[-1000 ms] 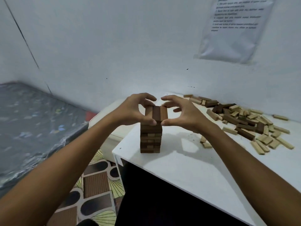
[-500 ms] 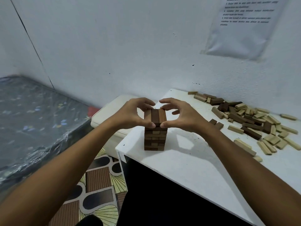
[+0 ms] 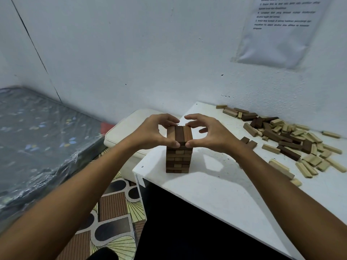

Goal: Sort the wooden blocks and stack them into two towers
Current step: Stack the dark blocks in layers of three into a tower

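Both my forearms reach forward from the bottom corners and meet over the near left corner of the white desk (image 3: 216, 188). My left hand (image 3: 150, 133) is curled in a C, palm facing right, the thumb pressed against the near end of the top layer of the tower (image 3: 179, 149) and the fingers arched over to its far edge. My right hand (image 3: 212, 135) mirrors it, palm facing left, thumb on the near end beside the other thumb, index finger bent down onto the far edge, the other fingers spread loosely behind. So both hands are clamped on the top layer from either side, thumbs almost touching each other.

The tower stands upright near the desk's left edge, mostly dark brown blocks with a few pale ones showing in the lower rows. Its top layer is three blocks lying side by side, pointing away from me.

Farther back and to the right, well apart from the tower, a loose pile of blocks (image 3: 293, 141) lies scattered on the desk, dark and pale mixed together, reaching close to the wall (image 3: 131, 53). A printed sheet of paper (image 3: 279, 29) hangs on that wall above the pile. To the left, beyond the desk, lies a mattress (image 3: 37, 139) wrapped in plastic.
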A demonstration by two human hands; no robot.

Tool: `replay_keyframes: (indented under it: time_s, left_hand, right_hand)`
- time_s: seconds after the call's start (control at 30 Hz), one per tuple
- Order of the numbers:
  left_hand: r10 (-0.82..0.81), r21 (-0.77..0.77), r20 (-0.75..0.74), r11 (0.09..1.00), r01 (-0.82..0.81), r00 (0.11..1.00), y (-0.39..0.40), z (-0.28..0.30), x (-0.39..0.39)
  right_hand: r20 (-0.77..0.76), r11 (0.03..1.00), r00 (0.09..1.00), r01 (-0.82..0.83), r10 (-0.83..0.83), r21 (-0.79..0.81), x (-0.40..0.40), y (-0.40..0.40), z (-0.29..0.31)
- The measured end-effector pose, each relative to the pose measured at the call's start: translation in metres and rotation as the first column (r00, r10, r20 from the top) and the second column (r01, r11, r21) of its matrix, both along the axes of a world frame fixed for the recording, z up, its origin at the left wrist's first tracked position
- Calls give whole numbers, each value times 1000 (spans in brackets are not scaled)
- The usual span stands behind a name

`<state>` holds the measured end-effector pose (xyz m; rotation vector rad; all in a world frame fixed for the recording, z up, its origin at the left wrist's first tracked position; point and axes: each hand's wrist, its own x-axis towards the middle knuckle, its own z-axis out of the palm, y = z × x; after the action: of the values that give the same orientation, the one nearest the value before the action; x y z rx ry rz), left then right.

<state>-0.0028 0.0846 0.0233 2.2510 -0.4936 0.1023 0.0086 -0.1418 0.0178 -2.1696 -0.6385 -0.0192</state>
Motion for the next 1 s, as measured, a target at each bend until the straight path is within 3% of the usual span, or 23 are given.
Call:
replay_keyframes:
  time_s: [1.0]
  left_hand:
    - [-25, 24, -12, 999, 25, 1000, 1, -2, 0]
  right_hand:
    - [-8, 1000, 1000, 14, -14, 1, -5, 0, 1]
